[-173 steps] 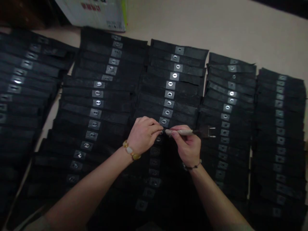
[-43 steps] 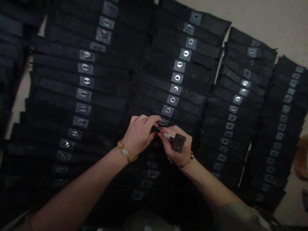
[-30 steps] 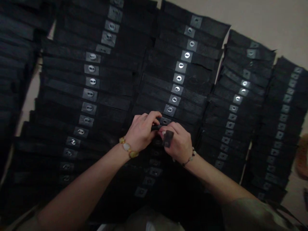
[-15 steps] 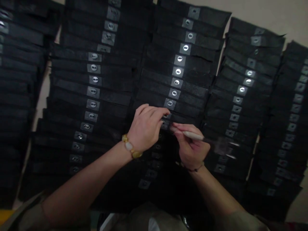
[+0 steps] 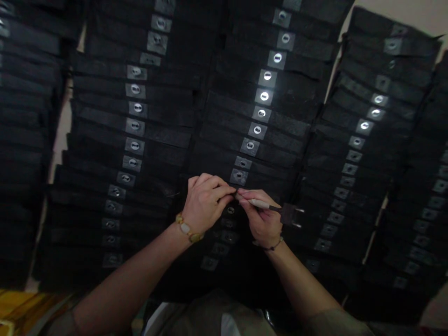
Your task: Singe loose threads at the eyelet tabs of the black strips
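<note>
Rows of overlapping black sheets (image 5: 161, 135) lie in front of me, each with a small grey patch (image 5: 239, 176) bearing an oval mark. Over the middle column is my left hand (image 5: 209, 198), thumb and forefinger brought together at a sheet's patch area; what they pinch is hidden. My right hand (image 5: 261, 212) grips a slim pen-like tool (image 5: 261, 204) with a whitish handle and a dark rear part. A dark rectangular piece with two shiny prongs (image 5: 294, 217) shows at its rear. The tool's front tip is hidden between both hands' fingertips.
More columns of black sheets stand left and right, with narrow pale gaps (image 5: 61, 135) between them. A yellow object (image 5: 21, 305) is at the lower left. A pale surface (image 5: 416, 16) shows at the upper right.
Both hands have moved down the middle column, uncovering two patches. The left fingers have drawn together, and the hands now meet at the fingertips. The view has shifted slightly.
</note>
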A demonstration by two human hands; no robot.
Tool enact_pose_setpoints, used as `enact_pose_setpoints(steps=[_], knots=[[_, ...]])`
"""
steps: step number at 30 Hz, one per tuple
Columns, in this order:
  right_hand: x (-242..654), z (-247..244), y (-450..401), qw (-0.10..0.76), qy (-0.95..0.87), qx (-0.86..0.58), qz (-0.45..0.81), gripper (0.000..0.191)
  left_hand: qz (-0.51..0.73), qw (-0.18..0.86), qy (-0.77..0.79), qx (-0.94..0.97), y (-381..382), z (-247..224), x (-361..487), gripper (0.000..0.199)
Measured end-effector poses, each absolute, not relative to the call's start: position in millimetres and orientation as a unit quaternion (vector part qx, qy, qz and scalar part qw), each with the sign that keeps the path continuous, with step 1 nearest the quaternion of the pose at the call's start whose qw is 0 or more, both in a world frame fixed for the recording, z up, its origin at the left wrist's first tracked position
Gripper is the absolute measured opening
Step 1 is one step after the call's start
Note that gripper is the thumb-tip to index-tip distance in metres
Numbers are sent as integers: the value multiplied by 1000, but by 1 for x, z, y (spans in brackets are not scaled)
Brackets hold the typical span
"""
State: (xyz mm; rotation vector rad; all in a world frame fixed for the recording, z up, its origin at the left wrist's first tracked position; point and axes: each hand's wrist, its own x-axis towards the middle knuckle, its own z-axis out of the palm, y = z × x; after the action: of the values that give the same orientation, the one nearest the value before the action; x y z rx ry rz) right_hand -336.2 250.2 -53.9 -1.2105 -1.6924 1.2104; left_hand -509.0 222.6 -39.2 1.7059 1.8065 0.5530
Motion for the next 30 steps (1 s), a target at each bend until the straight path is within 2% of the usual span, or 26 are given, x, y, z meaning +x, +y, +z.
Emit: enact_pose_setpoints(steps=[5,9,12,20,30], knots=[[-344,-50,254,328,-701,-472,423,6,206,299,681,636,221,-43,-512,15],[-346,-45,267,256,-780,-431,374,5,203,315,689,620,221,-44,-513,29],[-347,-36,277,228,-804,-413,361,5,206,318,689,618,220,-44,-513,28],[-353,-22,271,257,-788,-408,384,10,224,339,661,631,220,-41,-521,24],[-341,-50,249,344,-719,-480,366,11,243,316,650,647,220,-47,-519,14]])
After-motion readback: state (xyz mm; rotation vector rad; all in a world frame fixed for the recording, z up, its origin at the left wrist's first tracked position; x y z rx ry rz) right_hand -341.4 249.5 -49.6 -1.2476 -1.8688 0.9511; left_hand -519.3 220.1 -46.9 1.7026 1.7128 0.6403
